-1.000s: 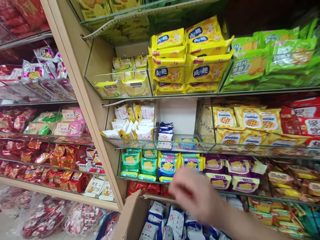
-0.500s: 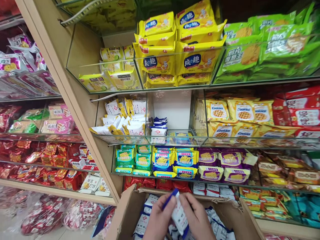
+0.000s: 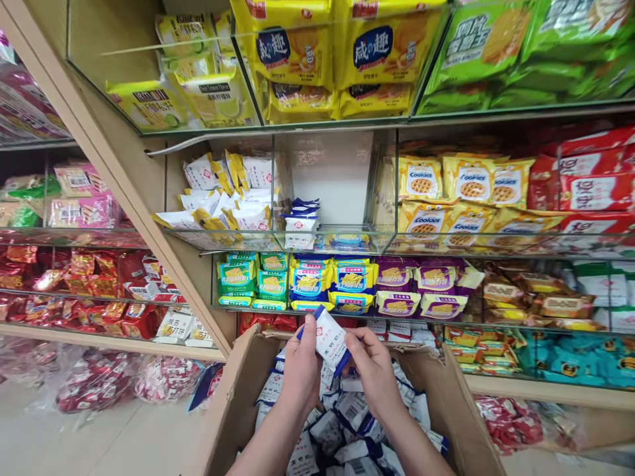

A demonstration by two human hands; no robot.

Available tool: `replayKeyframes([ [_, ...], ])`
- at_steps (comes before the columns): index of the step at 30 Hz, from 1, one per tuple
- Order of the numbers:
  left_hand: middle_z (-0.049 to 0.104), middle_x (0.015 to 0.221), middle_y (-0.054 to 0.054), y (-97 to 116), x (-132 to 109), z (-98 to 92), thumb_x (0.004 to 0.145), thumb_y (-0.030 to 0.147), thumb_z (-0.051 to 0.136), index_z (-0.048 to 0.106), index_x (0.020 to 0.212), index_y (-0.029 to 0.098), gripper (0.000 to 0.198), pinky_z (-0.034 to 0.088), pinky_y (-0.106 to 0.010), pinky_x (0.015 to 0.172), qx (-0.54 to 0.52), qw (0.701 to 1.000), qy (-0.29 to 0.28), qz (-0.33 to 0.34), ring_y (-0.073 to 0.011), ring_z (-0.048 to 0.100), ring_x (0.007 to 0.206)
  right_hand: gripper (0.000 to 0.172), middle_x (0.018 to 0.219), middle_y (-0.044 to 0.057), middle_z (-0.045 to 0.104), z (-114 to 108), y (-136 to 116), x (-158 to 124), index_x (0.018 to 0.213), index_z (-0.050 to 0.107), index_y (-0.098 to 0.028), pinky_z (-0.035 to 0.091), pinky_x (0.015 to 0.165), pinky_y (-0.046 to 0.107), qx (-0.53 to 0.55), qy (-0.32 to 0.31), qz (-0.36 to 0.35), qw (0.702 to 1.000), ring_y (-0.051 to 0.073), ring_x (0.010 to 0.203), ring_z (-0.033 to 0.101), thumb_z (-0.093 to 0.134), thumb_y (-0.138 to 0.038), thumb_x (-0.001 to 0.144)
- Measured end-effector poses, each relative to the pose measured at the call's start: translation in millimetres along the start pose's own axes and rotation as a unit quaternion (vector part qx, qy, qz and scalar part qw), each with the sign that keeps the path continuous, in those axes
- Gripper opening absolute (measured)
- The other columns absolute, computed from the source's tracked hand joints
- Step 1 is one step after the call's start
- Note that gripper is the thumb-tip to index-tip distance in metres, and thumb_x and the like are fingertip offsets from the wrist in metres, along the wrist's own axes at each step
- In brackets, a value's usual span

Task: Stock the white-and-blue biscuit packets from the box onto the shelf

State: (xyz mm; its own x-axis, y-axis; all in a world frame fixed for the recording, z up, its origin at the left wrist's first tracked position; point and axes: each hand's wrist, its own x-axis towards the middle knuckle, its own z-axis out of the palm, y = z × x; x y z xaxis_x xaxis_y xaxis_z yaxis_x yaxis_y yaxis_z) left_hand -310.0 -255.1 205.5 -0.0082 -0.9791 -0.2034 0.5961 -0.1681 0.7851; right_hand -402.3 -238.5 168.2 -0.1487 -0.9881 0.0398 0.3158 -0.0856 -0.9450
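Note:
Between both hands, above an open cardboard box (image 3: 231, 396), is a small white snack packet (image 3: 328, 340) with blue ends and printed characters, tilted with its face toward me. My left hand (image 3: 303, 363) grips its left side, thumb up along the edge. My right hand (image 3: 372, 360) pinches its right side between thumb and fingers. Below lie many loose snack packets (image 3: 330, 430) of the same white and blue kind, filling the box. A short stack of matching packets (image 3: 301, 228) stands in a glass-fronted shelf compartment ahead, at its left side.
Left of that stack are white and yellow packets (image 3: 251, 192); to the right, cookie packets (image 3: 469, 192). A glass front (image 3: 342, 241) edges the compartment. Below sit green biscuit packs (image 3: 237, 277) and purple ones (image 3: 441, 281). Bagged red goods (image 3: 94, 383) lie on the floor at left.
My view has tilted downward, showing more of the box. The packet now faces me more fully, and my hands have shifted up in the picture with both still on it.

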Motion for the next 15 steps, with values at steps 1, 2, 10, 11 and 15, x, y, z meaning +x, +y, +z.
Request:
replayKeyframes([
  [1,0.062,0.053,0.0,-1.4,0.2,-1.2,0.069,0.043,0.061,0.055,0.067,0.015,0.029,0.045,-0.024,0.056,-0.003,1.0,-0.007,-0.006,-0.0155,0.061,0.059,0.026,0.057,-0.004,0.05,-0.4,2.6,-1.0,0.079,0.054,-0.018,0.037,0.045,0.021,-0.005,0.013,-0.007,1.0,0.009,0.048,0.043,0.055,-0.044,0.074],
  [2,0.064,0.058,-0.001,-3.0,0.2,-2.9,0.07,0.044,0.059,0.056,0.072,0.015,0.029,0.045,-0.024,0.058,-0.006,1.0,-0.014,-0.006,-0.0155,0.061,0.062,0.025,0.059,-0.004,0.051,-0.6,5.1,-1.6,0.078,0.054,-0.018,0.037,0.047,0.021,-0.01,0.026,-0.014,1.0,0.009,0.051,0.044,0.055,-0.043,0.074],
  [10,0.066,0.075,-0.001,-13.4,-1.8,-36.3,0.061,0.029,0.071,0.056,0.085,0.016,0.032,0.045,-0.024,0.066,0.191,0.979,-0.063,0.036,-0.0135,0.058,0.069,0.025,0.08,0.002,0.061,-6.0,7.4,1.4,0.089,0.054,-0.018,0.044,0.069,0.026,-0.032,-0.031,-0.017,0.999,0.015,0.075,0.055,0.059,-0.036,0.072],
  [11,0.065,0.075,-0.001,-14.2,-1.2,-41.0,0.06,0.028,0.072,0.056,0.084,0.016,0.031,0.045,-0.025,0.066,0.21,0.973,-0.083,0.045,-0.0139,0.057,0.07,0.029,0.084,0.003,0.062,-6.7,6.1,2.1,0.095,0.054,-0.018,0.044,0.073,0.028,-0.038,-0.063,-0.021,0.997,0.017,0.08,0.056,0.059,-0.035,0.073],
  [15,0.062,0.084,-0.001,-13.2,0.2,-56.8,0.06,0.025,0.072,0.049,0.092,0.02,0.04,0.044,-0.026,0.069,0.247,0.957,-0.136,0.071,-0.0146,0.056,0.076,0.018,0.077,0.003,0.064,-6.9,0.0,0.7,0.086,0.059,-0.018,0.045,0.068,0.028,-0.134,-0.147,-0.024,0.98,0.017,0.073,0.058,0.053,-0.032,0.077],
])
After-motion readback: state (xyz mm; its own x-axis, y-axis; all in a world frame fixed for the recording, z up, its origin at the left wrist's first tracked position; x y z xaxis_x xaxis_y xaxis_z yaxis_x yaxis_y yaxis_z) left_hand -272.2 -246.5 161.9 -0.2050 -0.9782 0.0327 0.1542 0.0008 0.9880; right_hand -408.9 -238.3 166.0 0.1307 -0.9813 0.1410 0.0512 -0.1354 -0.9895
